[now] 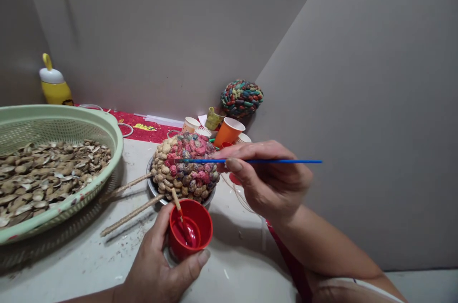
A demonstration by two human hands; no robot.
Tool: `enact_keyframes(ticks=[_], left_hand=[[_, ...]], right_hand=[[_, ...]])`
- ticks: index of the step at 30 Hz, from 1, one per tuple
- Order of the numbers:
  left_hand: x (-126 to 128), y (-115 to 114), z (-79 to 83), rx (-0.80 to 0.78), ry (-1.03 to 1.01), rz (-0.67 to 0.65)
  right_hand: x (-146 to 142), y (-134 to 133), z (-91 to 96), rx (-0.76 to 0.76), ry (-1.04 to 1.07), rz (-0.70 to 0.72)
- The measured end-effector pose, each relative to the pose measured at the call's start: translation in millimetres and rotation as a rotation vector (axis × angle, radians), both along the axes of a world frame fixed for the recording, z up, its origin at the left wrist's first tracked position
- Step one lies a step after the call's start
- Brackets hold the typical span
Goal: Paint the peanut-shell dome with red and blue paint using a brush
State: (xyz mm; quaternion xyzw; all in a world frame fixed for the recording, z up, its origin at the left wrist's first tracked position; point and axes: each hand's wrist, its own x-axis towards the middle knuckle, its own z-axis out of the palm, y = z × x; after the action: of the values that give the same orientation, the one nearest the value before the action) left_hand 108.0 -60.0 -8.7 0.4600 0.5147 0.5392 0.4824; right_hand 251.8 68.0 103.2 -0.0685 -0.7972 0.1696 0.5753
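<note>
My right hand (270, 176) pinches a thin blue paintbrush (286, 161), held level, its tip against a rounded form covered in shells (189, 164). Pink-red and some bluish paint colours part of those shells; the left side is bare tan. The form rests in a metal bowl (153, 190), and two twine-wrapped sticks (130, 214) reach out from it to the left. In front of it my left hand (161, 255) is wrapped round a small red cup (205, 226) with red liquid inside. A short wooden stick (178, 203) leans in the cup.
A green plastic basket (116, 138) full of shell halves stands at left. Behind it is a yellow bottle (56, 88). Paper cups, including an orange one (229, 132), and a multicoloured shell-like ball (242, 98) sit at the back near the grey wall (143, 31).
</note>
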Motion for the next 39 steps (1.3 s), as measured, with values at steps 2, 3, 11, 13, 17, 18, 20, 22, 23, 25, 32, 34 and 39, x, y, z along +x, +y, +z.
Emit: enact_keyframes(ticks=[2, 3, 11, 13, 17, 18, 20, 22, 23, 25, 32, 34, 39], left_hand=[[1, -1, -1.7, -0.006, -0.010, 0.019], [2, -2, -3.2, -0.016, -0.017, 0.030], [7, -2, -19.0, -0.045, -0.036, 0.061], [7, -1, -21.5, -0.035, -0.017, 0.061], [6, -1, -23.8, -0.005, 0.025, 0.075], [5, -1, -23.6, 0.003, 0.031, 0.075], [4, -1, -22.4, 0.018, 0.033, 0.067], [3, 0, -20.7, 0.021, 0.030, 0.051], [2, 0, -20.0, 0.023, 0.034, 0.032], [2, 0, -19.4, 0.021, 0.051, 0.001], [6, -1, -22.4, -0.017, 0.021, 0.077], [6, -1, -21.1, -0.016, 0.021, 0.065], [4, 1, -14.6, 0.049, 0.048, 0.005]], right_hand=[[-8, 7, 0.2, 0.015, -0.013, -0.031], [-12, 11, 0.7, 0.014, -0.027, -0.039], [-37, 20, 14.5, 0.176, -0.160, -0.104], [-37, 19, 16.5, 0.210, -0.186, -0.114], [-29, 17, 16.3, 0.230, -0.228, -0.108], [-25, 16, 15.8, 0.223, -0.233, -0.102], [-19, 13, 15.3, 0.200, -0.233, -0.093], [-15, 11, 15.4, 0.181, -0.223, -0.091], [-15, 9, 15.6, 0.175, -0.213, -0.088], [-18, 8, 16.2, 0.178, -0.191, -0.070], [-33, 12, 17.0, 0.291, -0.284, -0.082], [-30, 12, 17.4, 0.323, -0.298, -0.081], [-16, 5, 21.0, 0.362, -0.318, -0.051]])
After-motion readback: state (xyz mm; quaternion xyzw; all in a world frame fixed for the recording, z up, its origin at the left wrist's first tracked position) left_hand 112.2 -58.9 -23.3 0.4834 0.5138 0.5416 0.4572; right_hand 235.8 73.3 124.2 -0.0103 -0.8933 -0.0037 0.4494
